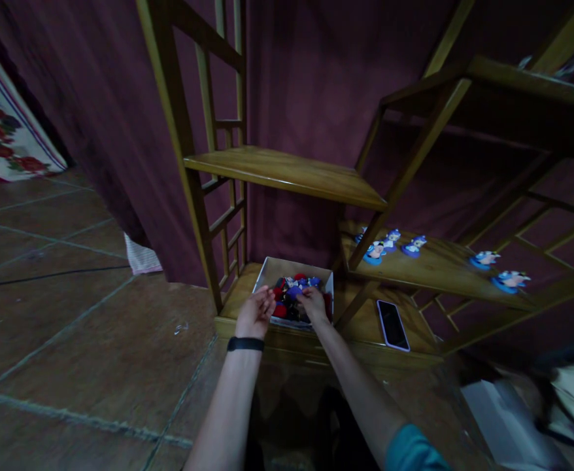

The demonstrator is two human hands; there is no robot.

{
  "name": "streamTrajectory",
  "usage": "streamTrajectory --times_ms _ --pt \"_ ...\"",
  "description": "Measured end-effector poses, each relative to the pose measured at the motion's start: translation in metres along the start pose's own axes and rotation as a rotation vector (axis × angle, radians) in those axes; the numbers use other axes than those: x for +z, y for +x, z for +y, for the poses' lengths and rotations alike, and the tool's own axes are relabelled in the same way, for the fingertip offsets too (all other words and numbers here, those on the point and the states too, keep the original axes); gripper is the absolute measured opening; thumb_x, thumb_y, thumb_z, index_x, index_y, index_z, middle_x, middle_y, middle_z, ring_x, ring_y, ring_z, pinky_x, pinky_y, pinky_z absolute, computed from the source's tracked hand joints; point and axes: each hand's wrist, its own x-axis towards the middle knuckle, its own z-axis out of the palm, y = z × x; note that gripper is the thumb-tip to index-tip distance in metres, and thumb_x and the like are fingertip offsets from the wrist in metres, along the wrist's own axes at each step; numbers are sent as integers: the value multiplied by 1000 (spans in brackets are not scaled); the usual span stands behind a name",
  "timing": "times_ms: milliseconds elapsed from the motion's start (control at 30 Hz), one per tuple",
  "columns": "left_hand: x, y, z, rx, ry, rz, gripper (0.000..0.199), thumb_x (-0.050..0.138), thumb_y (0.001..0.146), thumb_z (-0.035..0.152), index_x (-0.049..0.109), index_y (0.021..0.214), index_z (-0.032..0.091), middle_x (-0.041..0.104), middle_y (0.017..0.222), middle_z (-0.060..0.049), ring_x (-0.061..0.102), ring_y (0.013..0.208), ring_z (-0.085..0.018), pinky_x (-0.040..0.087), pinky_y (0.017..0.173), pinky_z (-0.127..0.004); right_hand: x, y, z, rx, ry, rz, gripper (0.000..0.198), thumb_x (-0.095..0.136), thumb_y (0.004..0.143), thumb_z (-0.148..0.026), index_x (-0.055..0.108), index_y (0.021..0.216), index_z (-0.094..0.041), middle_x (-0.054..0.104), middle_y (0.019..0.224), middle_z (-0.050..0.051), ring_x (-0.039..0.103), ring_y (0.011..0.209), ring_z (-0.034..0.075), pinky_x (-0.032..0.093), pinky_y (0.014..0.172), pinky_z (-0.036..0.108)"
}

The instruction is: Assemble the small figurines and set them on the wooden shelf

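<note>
The blue toy [295, 293] is in the white box [291, 265], near the left end of the bottom shelf [239, 291]. The right hand [312, 304] pinches it. The left hand [256, 310], loosely open, is over the box's front left corner. A phone [393, 325] lies near the shelf's front right corner.
</note>
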Motion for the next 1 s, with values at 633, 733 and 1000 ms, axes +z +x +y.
streamTrajectory --times_ms 633,733,1000 --pt "3 6 -3 -32 -60 39 10 44 85 15 53 82 15 62 69 -5 63 62 -13 53 57 -25 -5 0 -10 -153 -330 -71 28 44 77 -13 60 97 -23 66 97 2 61 90 16 44 85 30" --pt "2 5 0 -38 -87 64 10 45 85 15 54 80 14 62 70 -6 63 62 -12 53 58 -24 -15 22 13 -39 -588 -40 31 46 77 -13 61 103 -19 63 109 7 58 98 18 41 89 28" --pt "2 3 4 -27 -87 61 11 46 85 16 55 78 14 63 71 -7 63 63 -13 53 56 -25 -6 39 23 -61 -747 -92 37 50 76 -13 60 112 -22 55 118 8 48 110 21 35 92 28"
